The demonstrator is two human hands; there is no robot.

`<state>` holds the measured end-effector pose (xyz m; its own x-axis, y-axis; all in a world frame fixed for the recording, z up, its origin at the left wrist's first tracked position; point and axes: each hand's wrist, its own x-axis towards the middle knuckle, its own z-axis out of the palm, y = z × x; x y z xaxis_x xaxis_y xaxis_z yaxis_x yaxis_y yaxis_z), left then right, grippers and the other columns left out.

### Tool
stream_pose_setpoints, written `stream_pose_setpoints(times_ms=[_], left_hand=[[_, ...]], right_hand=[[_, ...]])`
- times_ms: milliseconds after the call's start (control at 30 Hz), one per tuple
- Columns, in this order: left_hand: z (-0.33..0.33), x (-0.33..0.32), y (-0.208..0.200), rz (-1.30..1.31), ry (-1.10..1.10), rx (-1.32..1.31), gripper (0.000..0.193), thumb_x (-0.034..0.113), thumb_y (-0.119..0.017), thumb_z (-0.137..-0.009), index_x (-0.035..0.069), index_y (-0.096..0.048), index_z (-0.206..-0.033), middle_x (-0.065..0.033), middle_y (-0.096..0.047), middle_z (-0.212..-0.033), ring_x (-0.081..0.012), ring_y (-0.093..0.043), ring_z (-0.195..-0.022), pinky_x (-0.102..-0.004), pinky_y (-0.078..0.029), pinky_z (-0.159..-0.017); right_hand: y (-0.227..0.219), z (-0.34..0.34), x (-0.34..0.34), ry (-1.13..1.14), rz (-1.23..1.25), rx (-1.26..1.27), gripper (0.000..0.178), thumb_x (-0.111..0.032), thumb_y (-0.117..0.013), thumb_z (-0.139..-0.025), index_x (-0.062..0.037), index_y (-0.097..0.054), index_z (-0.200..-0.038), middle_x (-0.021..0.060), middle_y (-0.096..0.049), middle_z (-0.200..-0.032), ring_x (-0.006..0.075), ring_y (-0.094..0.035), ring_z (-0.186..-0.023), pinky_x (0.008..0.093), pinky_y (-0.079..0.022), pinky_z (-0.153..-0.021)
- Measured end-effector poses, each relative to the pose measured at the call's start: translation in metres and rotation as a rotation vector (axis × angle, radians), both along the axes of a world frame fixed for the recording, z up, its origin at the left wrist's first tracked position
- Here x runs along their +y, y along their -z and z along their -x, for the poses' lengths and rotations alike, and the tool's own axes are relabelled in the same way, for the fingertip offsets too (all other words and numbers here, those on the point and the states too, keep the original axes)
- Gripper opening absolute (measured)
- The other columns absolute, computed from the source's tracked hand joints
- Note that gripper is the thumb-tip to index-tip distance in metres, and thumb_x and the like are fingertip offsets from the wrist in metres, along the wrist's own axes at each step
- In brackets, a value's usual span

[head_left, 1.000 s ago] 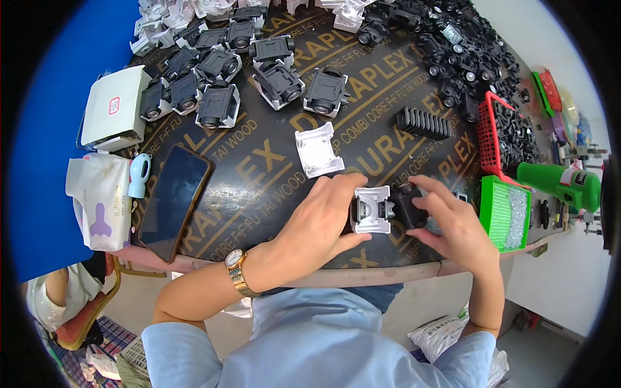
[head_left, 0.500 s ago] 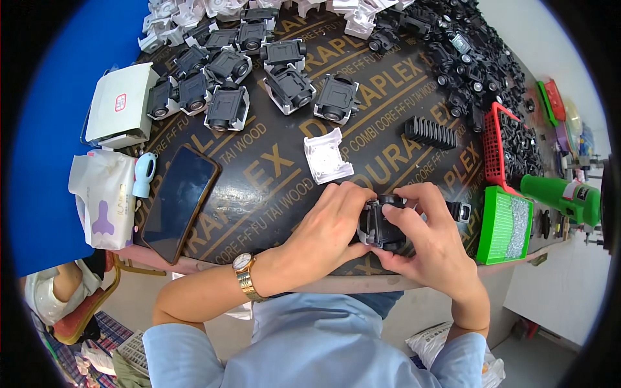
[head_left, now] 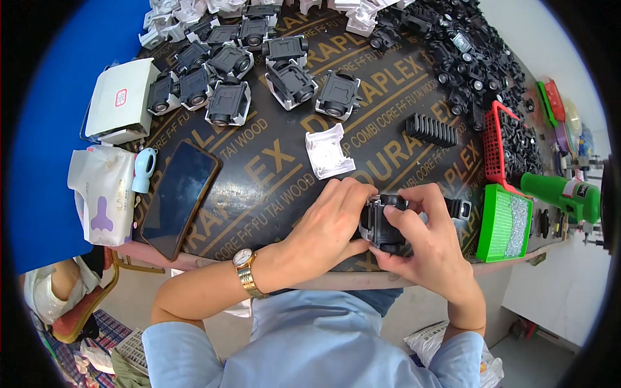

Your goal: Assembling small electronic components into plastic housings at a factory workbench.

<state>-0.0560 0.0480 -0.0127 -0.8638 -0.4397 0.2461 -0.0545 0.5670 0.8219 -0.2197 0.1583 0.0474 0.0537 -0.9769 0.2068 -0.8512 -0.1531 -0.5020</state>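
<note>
Near the table's front edge, a black boxy plastic housing (head_left: 388,233) with a round lens-like end and a pale edge on its left sits between my hands. My left hand (head_left: 330,223) grips its left side, fingers curled behind it and thumb at the near corner. From the right, my right hand (head_left: 432,249) closes on it, one finger bent over its top and the thumb at its lower end; the fingertips partly hide it. Beyond my hands lies a white plastic shell (head_left: 326,152). A black part with a square opening (head_left: 460,209) pokes out past my right hand.
Several black-and-white assembled units (head_left: 228,103) stand at the far left, with a heap of black parts (head_left: 466,64) at the far right. A ribbed black stack (head_left: 431,130), red basket (head_left: 495,145), green tray of screws (head_left: 491,223), green power tool (head_left: 563,196) and phone (head_left: 181,200) lie around.
The housing stays in both hands at nearly the same place, turned very slightly. My fingers have shifted only a little; the view has moved slightly.
</note>
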Motion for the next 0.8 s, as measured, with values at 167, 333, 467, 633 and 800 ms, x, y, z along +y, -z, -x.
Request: stream_pose_setpoints(times_ms=[167,333,467,633,800], left_hand=[[-0.001,0.001,0.000,0.000,-0.008,0.004,0.068,0.002,-0.083,-0.064,-0.004,-0.048,-0.122,-0.0180,-0.054,-0.112,-0.0372,-0.053,-0.105,-0.0438,-0.047,-0.092],[-0.001,0.001,0.001,0.015,0.000,0.023,0.069,0.003,-0.083,-0.064,-0.004,-0.048,-0.123,-0.0175,-0.054,-0.111,-0.0368,-0.053,-0.104,-0.0436,-0.047,-0.092],[-0.001,-0.001,-0.001,0.009,0.019,0.003,0.074,0.003,-0.084,-0.064,-0.004,-0.046,-0.127,-0.0179,-0.054,-0.113,-0.0368,-0.053,-0.104,-0.0437,-0.047,-0.092],[-0.002,0.000,0.003,-0.050,-0.001,0.083,0.083,0.005,-0.084,-0.063,-0.003,-0.042,-0.133,-0.0192,-0.055,-0.113,-0.0383,-0.054,-0.102,-0.0437,-0.047,-0.091],[-0.004,0.006,0.001,0.126,0.029,0.112,0.065,0.012,-0.084,-0.066,0.006,-0.047,-0.120,-0.0153,-0.052,-0.105,-0.0357,-0.055,-0.096,-0.0425,-0.050,-0.081]], right_hand=[[0.003,0.002,-0.003,0.011,0.004,-0.003,0.050,-0.007,-0.086,-0.060,-0.0001,-0.061,-0.102,0.0176,-0.050,-0.108,0.0291,-0.055,-0.081,0.0394,-0.051,-0.068],[0.002,0.001,-0.001,0.005,-0.040,-0.008,0.049,-0.009,-0.088,-0.060,-0.0007,-0.061,-0.100,0.0165,-0.050,-0.108,0.0281,-0.055,-0.081,0.0395,-0.051,-0.068],[0.002,0.002,0.002,-0.006,-0.045,0.019,0.047,-0.008,-0.087,-0.062,-0.0009,-0.062,-0.100,0.0159,-0.050,-0.106,0.0275,-0.055,-0.080,0.0390,-0.051,-0.066],[0.008,0.002,0.004,-0.016,0.013,0.171,0.053,-0.034,-0.086,-0.067,-0.0011,-0.064,-0.101,0.0190,-0.053,-0.122,0.0366,-0.055,-0.103,0.0464,-0.047,-0.085],[0.009,0.002,0.017,0.009,0.060,0.179,0.063,-0.051,-0.080,-0.068,-0.0007,-0.067,-0.103,0.0209,-0.051,-0.136,0.0414,-0.050,-0.116,0.0500,-0.044,-0.092]])
